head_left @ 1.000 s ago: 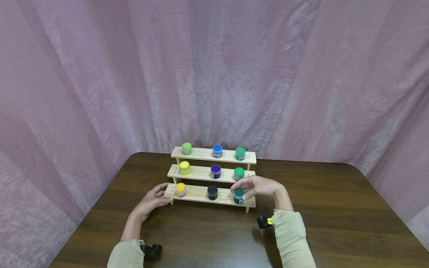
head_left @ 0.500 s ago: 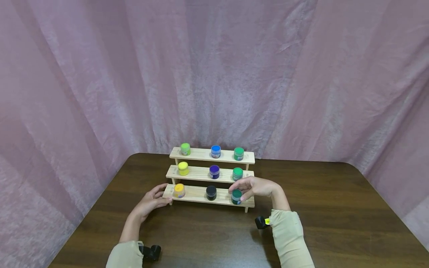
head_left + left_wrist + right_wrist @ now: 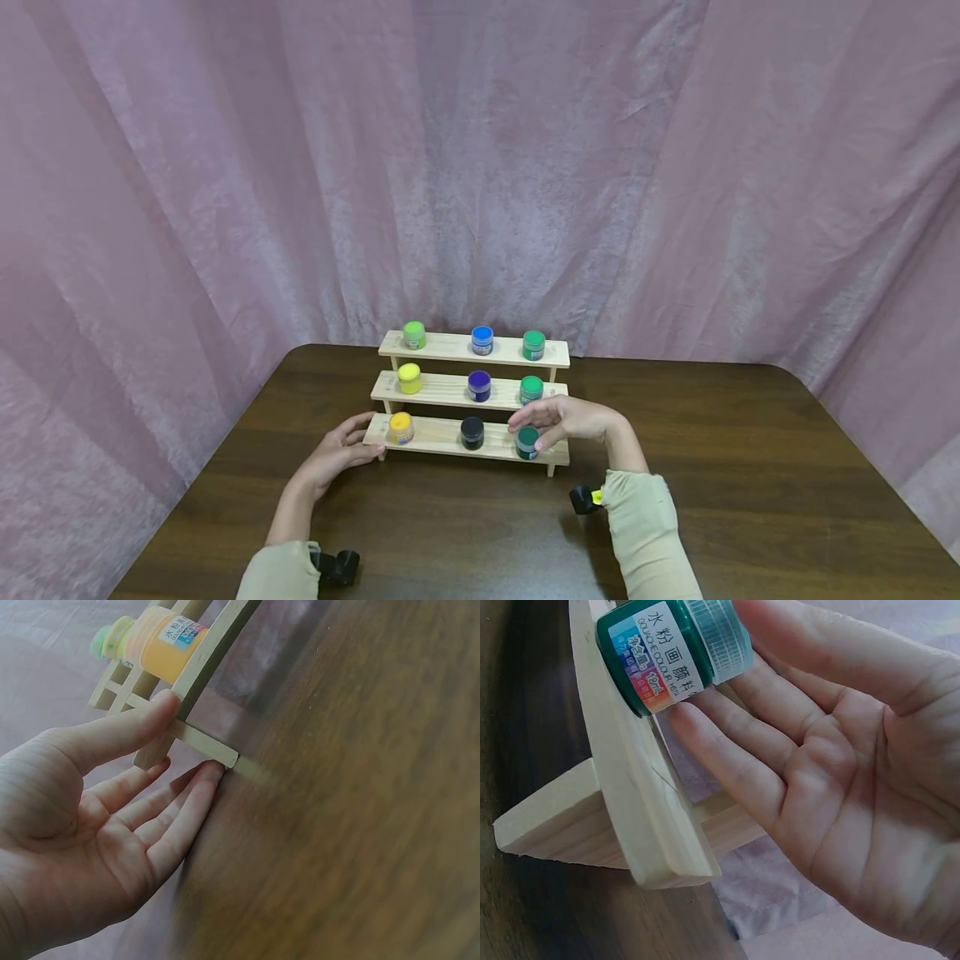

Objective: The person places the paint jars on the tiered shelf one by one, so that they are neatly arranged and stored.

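Observation:
A three-step wooden display stand point(image 3: 442, 443) bears small jars of gouache paint. My right hand point(image 3: 577, 419) holds a dark green paint jar point(image 3: 527, 443) at the right of the lowest step, thumb on the near side and fingers behind. In the right wrist view the jar point(image 3: 660, 656) sits tilted in the picture, its label showing and the thumb by its lid. My left hand point(image 3: 339, 454) grips the left end of the lowest step; in the left wrist view the thumb presses its front edge point(image 3: 214, 660) and the fingers lie beside the leg. An orange-yellow jar point(image 3: 401, 427) stands nearby.
A black jar point(image 3: 472, 433) stands mid lowest step. Yellow point(image 3: 409, 378), purple point(image 3: 479, 386) and green point(image 3: 531, 390) jars are on the middle step; light green point(image 3: 414, 335), blue point(image 3: 482, 340) and green point(image 3: 533, 345) on top. A pink curtain point(image 3: 480, 167) hangs behind the brown table point(image 3: 712, 458).
The dark green jar and my right hand have shifted slightly left along the lowest step. My left hand keeps its place on the stand's end. The head view has moved a little.

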### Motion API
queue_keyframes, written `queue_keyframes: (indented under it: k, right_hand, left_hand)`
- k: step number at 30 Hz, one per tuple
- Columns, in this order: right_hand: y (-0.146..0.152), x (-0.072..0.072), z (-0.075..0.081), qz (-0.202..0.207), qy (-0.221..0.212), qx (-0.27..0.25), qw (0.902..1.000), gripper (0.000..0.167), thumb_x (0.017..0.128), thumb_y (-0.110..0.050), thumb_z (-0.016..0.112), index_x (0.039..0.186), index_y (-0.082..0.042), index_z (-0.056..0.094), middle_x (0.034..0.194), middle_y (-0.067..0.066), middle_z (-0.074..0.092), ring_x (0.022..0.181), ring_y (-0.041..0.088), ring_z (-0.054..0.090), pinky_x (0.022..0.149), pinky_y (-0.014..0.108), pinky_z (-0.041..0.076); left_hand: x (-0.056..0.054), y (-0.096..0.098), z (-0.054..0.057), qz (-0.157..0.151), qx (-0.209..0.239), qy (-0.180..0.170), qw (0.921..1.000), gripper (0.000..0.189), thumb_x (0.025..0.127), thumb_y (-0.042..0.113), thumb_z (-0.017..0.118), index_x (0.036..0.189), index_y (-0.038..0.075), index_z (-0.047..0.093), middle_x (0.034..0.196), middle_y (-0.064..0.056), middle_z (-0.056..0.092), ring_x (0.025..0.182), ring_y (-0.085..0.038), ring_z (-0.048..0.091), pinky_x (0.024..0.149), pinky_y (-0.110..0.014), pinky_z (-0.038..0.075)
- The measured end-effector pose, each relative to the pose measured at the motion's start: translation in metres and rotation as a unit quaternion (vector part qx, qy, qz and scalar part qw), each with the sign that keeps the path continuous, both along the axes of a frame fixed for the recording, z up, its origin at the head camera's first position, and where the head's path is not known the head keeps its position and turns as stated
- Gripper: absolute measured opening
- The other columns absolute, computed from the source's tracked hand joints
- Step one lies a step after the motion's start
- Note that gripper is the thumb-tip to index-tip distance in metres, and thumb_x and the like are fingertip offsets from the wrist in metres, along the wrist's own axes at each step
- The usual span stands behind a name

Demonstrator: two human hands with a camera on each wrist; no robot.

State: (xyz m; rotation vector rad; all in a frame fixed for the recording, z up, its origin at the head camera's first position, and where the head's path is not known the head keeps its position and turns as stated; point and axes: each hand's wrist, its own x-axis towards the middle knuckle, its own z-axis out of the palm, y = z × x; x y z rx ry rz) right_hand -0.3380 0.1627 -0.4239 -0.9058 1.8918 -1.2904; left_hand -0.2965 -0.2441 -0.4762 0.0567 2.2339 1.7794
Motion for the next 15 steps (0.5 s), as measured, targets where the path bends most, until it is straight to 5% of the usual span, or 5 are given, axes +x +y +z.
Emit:
queue_keyframes:
  k: [4, 15]
  right_hand:
    - [0.0012, -0.0005, -0.0013, -0.004, -0.011, -0.015, 0.9998, 0.058, 0.089, -0.003, 0.066, 0.14, 0.01, 0.042, 0.142, 0.032, 0.046, 0.136, 0.042, 0.043, 0.103, 0.028, 0.048]
    - [0.0024, 0.0014, 0.0016, -0.007, -0.014, -0.031, 0.9994, 0.059, 0.09, -0.006, 0.067, 0.141, 0.009, 0.041, 0.144, 0.031, 0.045, 0.136, 0.041, 0.043, 0.101, 0.025, 0.049]
  left_hand:
    - [-0.0011, 0.0001, -0.0019, 0.01, -0.001, -0.007, 0.9999, 0.075, 0.091, 0.015, 0.067, 0.152, 0.003, 0.026, 0.143, -0.032, 0.045, 0.095, -0.009, 0.065, 0.091, -0.027, 0.054]
    - [-0.0018, -0.0008, -0.0021, 0.004, 0.004, -0.002, 1.0, 0.076, 0.091, 0.014, 0.067, 0.152, 0.002, 0.024, 0.142, -0.032, 0.044, 0.094, -0.008, 0.064, 0.09, -0.025, 0.054]
